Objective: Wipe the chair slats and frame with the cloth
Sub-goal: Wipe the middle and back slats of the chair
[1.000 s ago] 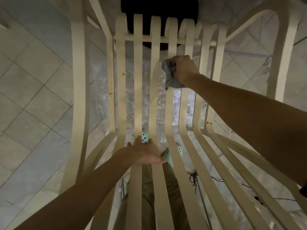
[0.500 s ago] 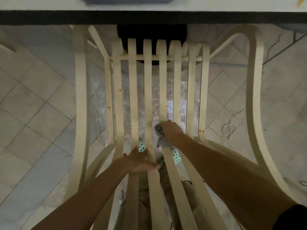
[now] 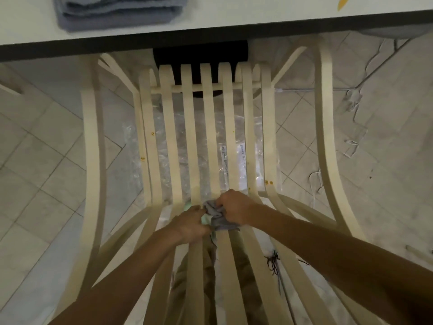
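Down at the lower middle of the frame, both hands bunch a grey cloth (image 3: 219,215) on the cream chair slats (image 3: 191,146).

Some dark print runs along a label on the clear plastic sheet (image 3: 241,156) under the seat, too blurred to read. The right hand (image 3: 235,208) is clenched around the crumpled cloth; the left hand (image 3: 191,222) pinches its near edge, fingers closed on it, and covers part of the fabric, with a bit of pale green showing between them that I cannot identify. Both forearms run off the bottom edge. The curved chair frame (image 3: 92,160) arcs along both sides, its lower ends cut off. A white table (image 3: 257,12) crosses the top with folded blue-grey towels (image 3: 117,12), cropped at the upper left. Loose cords (image 3: 353,102) lie on the tiled floor (image 3: 39,148) at the right.
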A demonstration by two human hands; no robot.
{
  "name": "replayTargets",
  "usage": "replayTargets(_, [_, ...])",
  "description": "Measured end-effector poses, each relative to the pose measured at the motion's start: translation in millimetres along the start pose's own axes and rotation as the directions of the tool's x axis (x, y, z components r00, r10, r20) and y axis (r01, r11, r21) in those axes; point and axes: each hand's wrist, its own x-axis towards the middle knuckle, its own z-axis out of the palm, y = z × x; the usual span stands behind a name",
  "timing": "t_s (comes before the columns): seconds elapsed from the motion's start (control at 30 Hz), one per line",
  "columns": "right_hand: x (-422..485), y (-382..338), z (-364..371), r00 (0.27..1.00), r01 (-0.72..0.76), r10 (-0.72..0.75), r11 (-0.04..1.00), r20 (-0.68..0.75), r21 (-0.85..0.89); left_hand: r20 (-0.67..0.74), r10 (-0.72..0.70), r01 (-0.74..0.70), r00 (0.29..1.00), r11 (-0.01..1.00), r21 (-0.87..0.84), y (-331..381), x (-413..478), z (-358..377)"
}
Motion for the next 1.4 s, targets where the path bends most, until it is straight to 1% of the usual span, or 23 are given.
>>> replayTargets(0.03, [-8.5, -2.3, -1.7, 1.000, 0.015, -0.016, 1.000, 0.017, 0.010, -0.022, 0.016, -0.018, 1.000, 0.998, -0.055, 7.6, -5.3, 0.9])
replayTargets(0.1, [-27.7, -2.7, -4.4, 0.997, 0.058, -0.060, 0.998, 0.047, 0.032, -0.015, 0.028, -0.030, 0.999, 0.991, -0.134, 18.9, -9.5, 4.5])
replayTargets(0.23, [-69.2, 6.7, -10.8, 0.985, 0.136, -0.151, 0.978, 0.083, 0.160, 0.033, 0.099, -0.090, 0.995, 0.975, -0.201, 29.7, -18.7, 7.4])
replayTargets(0.3, [-82.5, 8.3, -15.3, 0.979, 0.173, -0.192, 0.960, 0.068, 0.220, 0.058, 0.156, -0.136, 0.986, 0.958, -0.253, 28.4, -25.2, 7.3])
replayTargets(0.33, [-87.2, 10.2, -18.4, 0.980, 0.181, -0.196, 0.952, 0.037, 0.246, 0.044, 0.177, -0.158, 0.983, 0.947, -0.280, 29.9, -29.1, 7.8])
replayTargets(0.37, [-89.3, 13.3, -22.8, 0.980, 0.194, -0.198, 0.947, -0.010, 0.255, -0.006, 0.193, -0.185, 0.981, 0.935, -0.302, 32.7, -32.5, 9.7])
replayTargets(0.4, [-88.7, 18.9, -27.3, 0.980, 0.197, -0.186, 0.952, -0.071, 0.235, -0.084, 0.199, -0.215, 0.976, 0.922, -0.322, 34.6, -33.9, 12.3])
replayTargets(0.47, [-83.1, 32.8, -35.5, 0.982, 0.132, -0.114, 0.984, -0.150, 0.120, -0.264, 0.173, -0.260, 0.949, 0.902, -0.345, 39.9, -34.0, 17.0])
replayTargets(0.5, [-80.9, 39.9, -38.2, 0.986, 0.079, -0.072, 0.996, -0.151, 0.041, -0.324, 0.145, -0.259, 0.935, 0.902, -0.346, 44.7, -33.9, 18.0])
replayTargets(0.53, [-77.9, 46.5, -37.5, 0.991, 0.021, -0.024, 1.000, -0.128, -0.023, -0.345, 0.124, -0.248, 0.930, 0.905, -0.345, 48.7, -31.3, 18.8])
replayTargets(0.6, [-71.3, 53.8, -29.4, 0.997, -0.072, 0.071, 0.996, -0.030, -0.052, -0.328, 0.096, -0.205, 0.940, 0.925, -0.318, 52.8, -22.9, 20.4])
replayTargets(0.67, [-65.1, 57.5, -18.3, 0.995, -0.097, 0.097, 0.995, 0.038, 0.009, -0.298, 0.058, -0.155, 0.953, 0.938, -0.311, 55.6, -12.0, 22.4])
replayTargets(0.73, [-58.4, 59.4, -12.7, 0.996, -0.084, 0.081, 0.986, 0.030, 0.142, -0.269, 0.038, -0.125, 0.962, 0.942, -0.311, 61.1, -2.0, 24.0])
replayTargets(0.8, [-52.5, 59.3, -12.2, 0.997, -0.070, 0.070, 0.978, 0.006, 0.196, -0.260, 0.059, -0.135, 0.964, 0.949, -0.286, 68.9, 7.5, 26.8])
replayTargets(0.9, [-41.7, 65.6, -7.1, 0.997, -0.073, 0.076, 0.984, -0.014, 0.165, -0.244, 0.120, -0.178, 0.962, 0.956, -0.235, 83.3, 20.1, 34.3])
replayTargets(1.03, [-25.1, 77.6, -1.0, 0.993, -0.106, 0.114, 0.979, -0.038, 0.175, -0.204, 0.119, -0.144, 0.972, 0.983, -0.116, 89.8, 37.5, 36.0])
replayTargets(1.1, [-15.9, 79.0, -1.3, 0.992, -0.101, 0.112, 0.977, -0.049, 0.187, -0.203, 0.095, -0.124, 0.975, 0.983, -0.133, 87.4, 45.6, 32.9])
replayTargets(1.2, [1.7, 80.1, -4.2, 0.993, -0.082, 0.094, 0.983, -0.068, 0.166, -0.247, 0.070, -0.111, 0.967, 0.981, -0.159, 79.6, 57.6, 25.9])
replayTargets(1.3, [13.9, 78.8, -3.2, 0.997, 0.002, 0.006, 0.995, -0.081, 0.096, -0.262, 0.038, -0.090, 0.964, 0.978, -0.188, 72.3, 62.4, 20.3])
replayTargets(1.4, [25.6, 78.2, -0.5, 0.997, 0.041, -0.041, 0.999, -0.071, 0.009, -0.247, 0.072, -0.128, 0.966, 0.968, -0.217, 63.0, 65.3, 24.2])
